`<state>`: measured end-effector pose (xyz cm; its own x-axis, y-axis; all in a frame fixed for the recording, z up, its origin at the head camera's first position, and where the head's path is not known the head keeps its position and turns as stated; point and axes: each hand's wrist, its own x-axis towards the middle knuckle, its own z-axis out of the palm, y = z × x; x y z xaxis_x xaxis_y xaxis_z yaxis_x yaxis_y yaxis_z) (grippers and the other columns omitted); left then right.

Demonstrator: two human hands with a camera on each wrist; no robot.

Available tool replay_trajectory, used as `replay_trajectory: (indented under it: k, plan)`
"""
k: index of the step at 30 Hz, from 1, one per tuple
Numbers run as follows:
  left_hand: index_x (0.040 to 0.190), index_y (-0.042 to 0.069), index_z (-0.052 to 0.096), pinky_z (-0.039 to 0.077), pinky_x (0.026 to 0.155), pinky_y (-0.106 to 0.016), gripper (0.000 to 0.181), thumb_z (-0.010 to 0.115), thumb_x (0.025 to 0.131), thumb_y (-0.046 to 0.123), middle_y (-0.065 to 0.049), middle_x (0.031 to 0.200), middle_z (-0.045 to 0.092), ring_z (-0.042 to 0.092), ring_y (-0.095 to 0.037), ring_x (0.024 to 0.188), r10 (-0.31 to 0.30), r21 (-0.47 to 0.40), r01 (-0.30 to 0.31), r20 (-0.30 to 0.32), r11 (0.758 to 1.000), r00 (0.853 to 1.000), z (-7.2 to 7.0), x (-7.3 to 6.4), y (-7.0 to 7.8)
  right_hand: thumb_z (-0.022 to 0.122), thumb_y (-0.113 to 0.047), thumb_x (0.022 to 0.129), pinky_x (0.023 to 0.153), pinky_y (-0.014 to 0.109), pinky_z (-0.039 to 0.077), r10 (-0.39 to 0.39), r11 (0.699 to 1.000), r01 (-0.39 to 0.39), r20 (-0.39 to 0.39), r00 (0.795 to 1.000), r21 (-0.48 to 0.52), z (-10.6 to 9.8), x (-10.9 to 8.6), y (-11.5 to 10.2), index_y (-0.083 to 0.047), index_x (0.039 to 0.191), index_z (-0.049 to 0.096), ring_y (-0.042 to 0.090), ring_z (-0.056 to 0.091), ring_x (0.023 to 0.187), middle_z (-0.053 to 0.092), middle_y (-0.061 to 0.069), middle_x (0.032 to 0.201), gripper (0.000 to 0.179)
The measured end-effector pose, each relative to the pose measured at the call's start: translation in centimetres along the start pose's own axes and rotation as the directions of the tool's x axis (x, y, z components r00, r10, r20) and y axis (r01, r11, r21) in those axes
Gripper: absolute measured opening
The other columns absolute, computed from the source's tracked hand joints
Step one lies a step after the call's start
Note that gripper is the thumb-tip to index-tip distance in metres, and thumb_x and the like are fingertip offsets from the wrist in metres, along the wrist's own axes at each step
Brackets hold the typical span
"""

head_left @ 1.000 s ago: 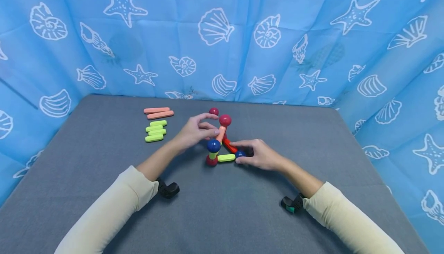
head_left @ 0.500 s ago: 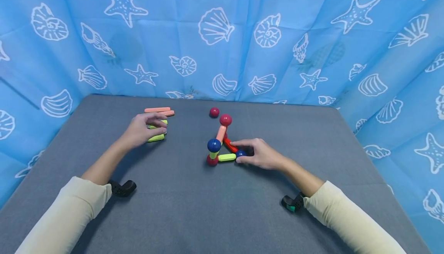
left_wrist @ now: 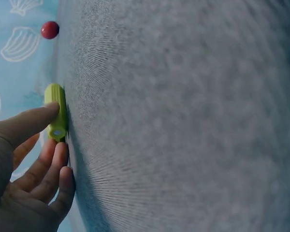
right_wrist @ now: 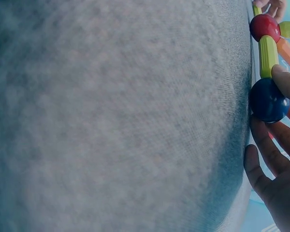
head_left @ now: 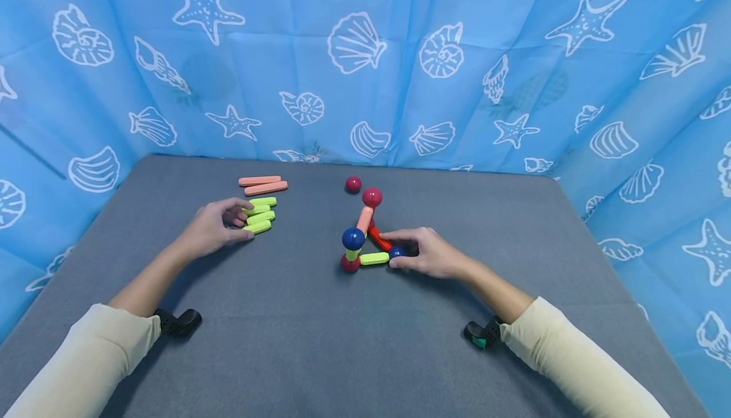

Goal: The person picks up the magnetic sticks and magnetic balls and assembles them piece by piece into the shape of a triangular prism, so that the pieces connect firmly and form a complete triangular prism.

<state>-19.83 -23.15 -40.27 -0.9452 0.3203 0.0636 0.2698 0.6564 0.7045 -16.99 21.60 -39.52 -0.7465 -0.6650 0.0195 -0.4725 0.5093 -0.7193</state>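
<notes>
At the left, my left hand [head_left: 214,228] touches the left ends of several short yellow-green rods [head_left: 261,216] lying on the table. In the left wrist view its thumb lies on the nearest rod [left_wrist: 57,108], the other fingers beside and behind. My right hand [head_left: 428,254] holds a dark blue ball [right_wrist: 269,100] at the right corner of a ball-and-rod structure, its index finger along a red rod [head_left: 378,238]. A yellow-green rod [head_left: 374,259] joins that ball to a red ball [head_left: 350,264]. Above stand another blue ball [head_left: 353,238], an orange rod [head_left: 364,220] and a raised red ball [head_left: 372,197].
Two longer orange rods [head_left: 265,188] lie behind the yellow-green ones. A loose red ball [head_left: 353,184] sits behind the structure. The grey cloth-covered table [head_left: 365,348] ends at a blue shell-patterned curtain [head_left: 365,56].
My left hand has left the structure and moved left to the yellow-green rods, first over them, then at their left ends. The right hand stays on the blue ball.
</notes>
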Motion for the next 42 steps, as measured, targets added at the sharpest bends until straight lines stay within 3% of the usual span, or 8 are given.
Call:
replay_trajectory:
  k: [11, 17, 19, 21, 26, 29, 35, 42]
  plan:
    - [0.125, 0.001, 0.061, 0.049, 0.069, -0.026, 0.044, 0.078, 0.086, 0.009, -0.008, 0.093, 0.068, 0.063, -0.02, 0.085, 0.041, -0.004, -0.041, 0.011, 0.999, 0.999, -0.1, -0.4, -0.2, 0.075, -0.021, 0.09, 0.079, 0.032, 0.051, 0.033, 0.999, -0.033, 0.0, 0.999, 0.004, 0.1, 0.0, -0.1, -0.008, 0.139, 0.058, 0.018, 0.057, 0.091, 0.065, 0.007, 0.124, 0.054]
    - [0.13, 0.002, 0.058, 0.053, 0.074, -0.025, 0.048, 0.077, 0.089, 0.02, -0.012, 0.107, 0.068, 0.065, -0.015, 0.095, 0.008, -0.23, -0.013, -0.022, 0.973, 1.0, 0.4, 0.3, 1.5, 0.075, -0.021, 0.09, 0.082, 0.037, 0.05, 0.023, 1.0, -0.023, -0.002, 1.0, 0.008, 0.2, 0.0, 0.0, -0.007, 0.139, 0.058, 0.019, 0.056, 0.094, 0.064, 0.01, 0.127, 0.054]
    - [0.133, 0.001, 0.055, 0.055, 0.078, -0.025, 0.052, 0.076, 0.09, 0.023, -0.011, 0.112, 0.067, 0.065, -0.012, 0.1, -0.021, -0.351, 0.01, -0.026, 0.936, 0.999, 0.8, 0.8, 2.3, 0.075, -0.022, 0.09, 0.081, 0.037, 0.05, 0.019, 1.0, -0.019, -0.003, 1.0, 0.007, 0.2, 0.0, 0.0, -0.007, 0.139, 0.058, 0.02, 0.055, 0.094, 0.064, 0.01, 0.126, 0.053]
    - [0.137, 0.002, 0.052, 0.055, 0.085, -0.029, 0.055, 0.075, 0.091, 0.022, -0.009, 0.118, 0.064, 0.064, -0.011, 0.104, -0.036, -0.48, 0.019, -0.026, 0.877, 0.999, 1.2, 1.4, 3.2, 0.075, -0.022, 0.09, 0.081, 0.035, 0.049, 0.023, 1.0, -0.023, -0.003, 1.0, 0.006, 0.2, 0.0, 0.1, -0.008, 0.139, 0.058, 0.019, 0.055, 0.094, 0.064, 0.009, 0.126, 0.053]
    - [0.138, 0.006, 0.049, 0.053, 0.092, -0.037, 0.048, 0.069, 0.094, 0.011, -0.008, 0.122, 0.059, 0.064, -0.015, 0.106, -0.039, -0.759, 0.03, 0.006, 0.651, 0.999, 2.7, 2.9, 6.0, 0.075, -0.022, 0.09, 0.079, 0.033, 0.049, 0.034, 0.999, -0.034, -0.005, 0.999, 0.004, 0.1, 0.0, 0.1, -0.009, 0.139, 0.059, 0.019, 0.056, 0.094, 0.064, 0.007, 0.124, 0.053]
    - [0.136, 0.01, 0.049, 0.052, 0.095, -0.038, 0.045, 0.067, 0.096, 0.013, -0.008, 0.119, 0.061, 0.065, -0.017, 0.104, -0.073, -0.816, 0.081, 0.047, 0.573, 0.996, 3.7, 3.7, 8.0, 0.075, -0.022, 0.09, 0.077, 0.033, 0.049, 0.027, 1.0, -0.027, -0.008, 1.0, 0.003, 0.1, -0.1, 0.1, -0.008, 0.138, 0.059, 0.02, 0.056, 0.093, 0.064, 0.007, 0.123, 0.053]
    - [0.138, 0.015, 0.05, 0.05, 0.098, -0.037, 0.047, 0.069, 0.096, 0.026, -0.01, 0.123, 0.064, 0.064, -0.022, 0.108, -0.135, -0.793, 0.195, 0.142, 0.578, 0.981, 6.1, 5.0, 11.1, 0.075, -0.021, 0.09, 0.078, 0.037, 0.048, 0.022, 1.0, -0.022, -0.008, 1.0, 0.013, 0.1, -0.1, 0.1, -0.007, 0.139, 0.058, 0.021, 0.055, 0.094, 0.064, 0.009, 0.122, 0.054]
    - [0.141, 0.01, 0.048, 0.046, 0.103, -0.046, 0.051, 0.068, 0.096, 0.023, -0.015, 0.12, 0.066, 0.063, -0.027, 0.108, -0.119, -0.765, 0.236, 0.206, 0.6, 0.971, 8.1, 5.6, 13.2, 0.074, -0.022, 0.091, 0.08, 0.036, 0.049, 0.026, 1.0, -0.026, -0.005, 1.0, 0.011, 0.2, -0.1, 0.0, -0.007, 0.138, 0.059, 0.02, 0.056, 0.093, 0.064, 0.009, 0.121, 0.052]
